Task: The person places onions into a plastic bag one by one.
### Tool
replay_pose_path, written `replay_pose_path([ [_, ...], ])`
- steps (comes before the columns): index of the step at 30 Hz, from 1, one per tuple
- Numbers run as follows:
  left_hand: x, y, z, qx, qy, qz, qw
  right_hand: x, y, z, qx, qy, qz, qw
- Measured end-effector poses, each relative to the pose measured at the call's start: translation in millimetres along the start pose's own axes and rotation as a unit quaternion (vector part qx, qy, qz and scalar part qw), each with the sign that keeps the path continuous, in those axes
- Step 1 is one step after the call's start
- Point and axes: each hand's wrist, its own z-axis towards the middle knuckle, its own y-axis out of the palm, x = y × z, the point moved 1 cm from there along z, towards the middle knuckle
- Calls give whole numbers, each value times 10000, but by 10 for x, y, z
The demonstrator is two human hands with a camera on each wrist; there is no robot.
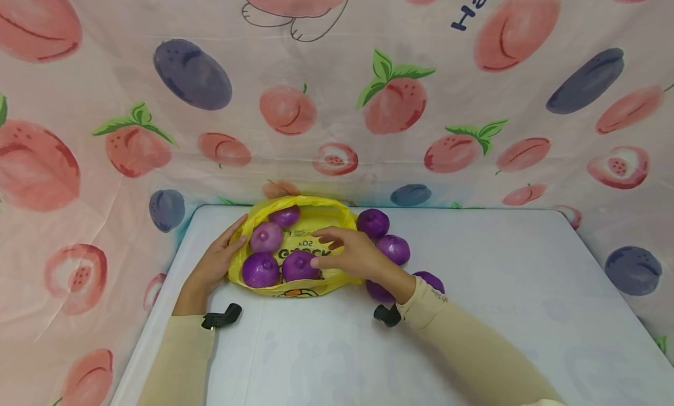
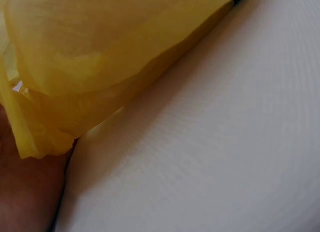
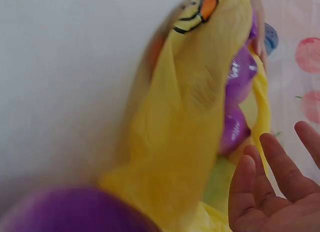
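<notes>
A yellow plastic bag (image 1: 337, 286) lies with its mouth spread wide, and several purple onions (image 1: 260, 269) sit inside toward its left. My left hand (image 1: 213, 262) holds the bag's left rim, the thumb over the edge and the fingers along the outside. In the left wrist view the yellow plastic bag (image 2: 100, 86) drapes over the palm. Over the bag's right half hovers my right hand (image 1: 353, 254), fingers apart and nothing in them; its thumb overlaps the nearest onion (image 1: 300, 267) in the head view. The right wrist view shows the same spread fingers (image 3: 280, 167) beside the bag mouth.
Several more purple onions (image 1: 393, 250) lie on the white table (image 1: 500, 312) right of the bag, some partly behind the right wrist. A fruit-print cloth (image 1: 337, 102) rises behind the table's back edge and on both sides.
</notes>
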Motion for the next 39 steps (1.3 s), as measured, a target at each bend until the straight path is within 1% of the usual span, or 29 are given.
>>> replay_pose_path([
  [7,-10,-5,9,-44,20,18,10000,-3,-229,-140,162,-146,-50,9998],
  [11,-13,-9,11,-34,25,35,10000,14,-372,-231,190,-350,-72,9992],
  [14,-9,-9,10,-41,22,23,10000,37,-476,-288,217,-451,-187,9986],
  [19,-11,-16,10,-28,-4,40,10000,99,-632,-394,325,-427,-392,9978],
  [22,-10,-20,7,-15,-14,68,10000,172,-716,-459,370,-408,-427,9976],
  [27,-1,-13,-1,12,-19,33,10000,322,-840,-552,361,-526,-510,9967],
  [32,6,-5,0,53,-27,17,10000,468,-966,-656,333,-535,-707,9955],
  [36,-4,-10,3,50,-15,32,10000,585,-1059,-741,232,-494,-786,9954],
  [39,-22,-15,10,55,-17,51,10000,680,-1115,-798,98,-391,-793,9960],
])
